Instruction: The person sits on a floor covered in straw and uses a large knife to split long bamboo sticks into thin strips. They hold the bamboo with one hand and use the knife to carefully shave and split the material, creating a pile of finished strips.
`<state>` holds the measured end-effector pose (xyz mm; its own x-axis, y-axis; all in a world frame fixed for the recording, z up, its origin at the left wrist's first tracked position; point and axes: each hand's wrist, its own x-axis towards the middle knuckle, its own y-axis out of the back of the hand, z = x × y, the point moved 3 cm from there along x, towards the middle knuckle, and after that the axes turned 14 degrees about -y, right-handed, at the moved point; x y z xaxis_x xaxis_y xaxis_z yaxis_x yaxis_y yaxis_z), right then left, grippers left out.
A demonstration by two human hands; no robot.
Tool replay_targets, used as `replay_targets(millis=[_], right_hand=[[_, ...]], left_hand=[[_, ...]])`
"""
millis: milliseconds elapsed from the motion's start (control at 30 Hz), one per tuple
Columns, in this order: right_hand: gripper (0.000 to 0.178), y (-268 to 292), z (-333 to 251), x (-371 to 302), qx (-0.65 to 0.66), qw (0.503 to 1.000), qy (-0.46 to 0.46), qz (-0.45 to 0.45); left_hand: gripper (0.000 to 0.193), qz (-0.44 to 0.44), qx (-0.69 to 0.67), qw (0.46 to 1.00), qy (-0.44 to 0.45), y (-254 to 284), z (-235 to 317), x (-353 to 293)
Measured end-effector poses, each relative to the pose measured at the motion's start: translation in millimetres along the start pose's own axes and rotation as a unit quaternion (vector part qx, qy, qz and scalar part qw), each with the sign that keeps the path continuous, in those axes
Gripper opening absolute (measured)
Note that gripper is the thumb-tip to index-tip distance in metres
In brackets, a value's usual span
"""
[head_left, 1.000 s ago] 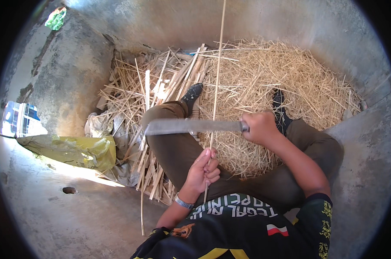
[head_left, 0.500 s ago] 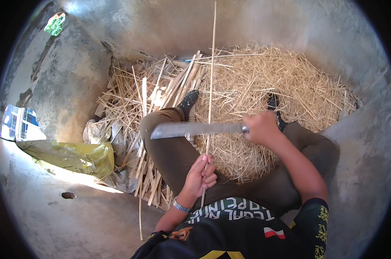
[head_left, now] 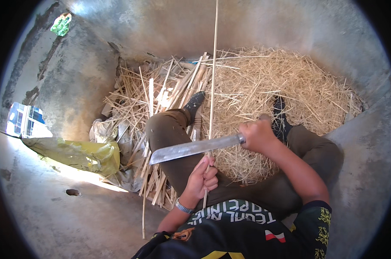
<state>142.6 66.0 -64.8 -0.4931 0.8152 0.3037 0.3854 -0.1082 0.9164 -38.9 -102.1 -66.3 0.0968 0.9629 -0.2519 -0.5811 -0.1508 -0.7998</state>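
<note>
A long, thin pale wooden strip [head_left: 213, 73], which looks like split bamboo, runs from my lap up past the top of the view. My left hand [head_left: 203, 175] is closed around its lower part, thumb along the strip. In my right hand [head_left: 258, 134] is the handle of a machete [head_left: 191, 148]. Its long grey blade lies across the strip just above my left hand, tip pointing left and slightly toward me. Whether the edge touches the strip I cannot tell.
Curly pale shavings [head_left: 299, 90] are heaped beyond my legs. A pile of split strips [head_left: 161, 95] lies to the left, with one strip [head_left: 144, 216] reaching toward me. Beside it is a yellow plastic sack [head_left: 98, 157]. Concrete walls [head_left: 256, 26] surround the spot.
The machete has come down along the strip toward my left hand, and its tip has dropped nearer to me. My left hand still grips the strip. The view has shifted slightly.
</note>
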Motion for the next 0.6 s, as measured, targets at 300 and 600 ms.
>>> replay_targets(millis=[300, 600], right_hand=[[0.014, 10, 16, 9, -0.021, 0.993, -0.111, -0.035], [0.015, -6, 48, 17, -0.017, 0.986, -0.16, -0.052]], left_hand=[[0.028, -0.017, -0.032, 0.999, 0.006, 4, -2, -1], [0.028, 0.001, -0.024, 0.999, 0.025, 5, -2, 0]])
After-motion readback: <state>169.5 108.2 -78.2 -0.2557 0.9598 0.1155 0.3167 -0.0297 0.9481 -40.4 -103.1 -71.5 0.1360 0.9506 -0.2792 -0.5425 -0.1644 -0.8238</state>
